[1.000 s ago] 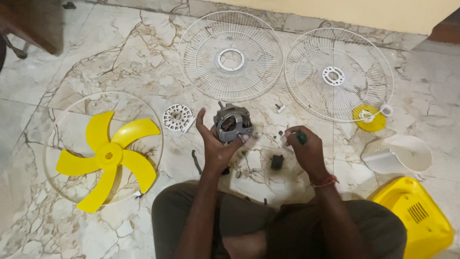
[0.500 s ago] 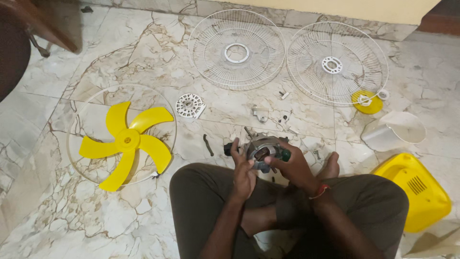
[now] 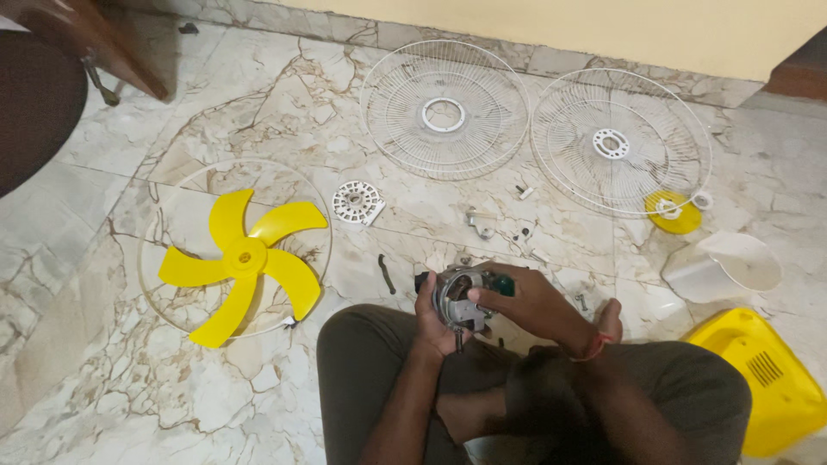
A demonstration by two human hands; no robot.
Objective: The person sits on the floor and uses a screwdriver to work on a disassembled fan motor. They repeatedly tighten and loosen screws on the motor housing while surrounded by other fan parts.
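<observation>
Fan motor (image 3: 461, 297) sat near centre, held over the person's lap, both hands on it. Left hand (image 3: 431, 323) cupped it from the left and below, grip closed on the housing; its fingers were mostly hidden behind the motor. Right hand (image 3: 530, 301) lay across the top right, fingers clamped on the motor; what was under the palm couldn't be made out. Yellow fan blade (image 3: 245, 258) lay left inside a clear ring, well apart. Two white wire guards (image 3: 444, 108) (image 3: 620, 142) lay far, near the wall. Small screws (image 3: 525, 232) were scattered just beyond the hands. Yellow housing (image 3: 767, 387) was cut off at the right edge. Bare marble floor (image 3: 112, 379) lay open near left.
</observation>
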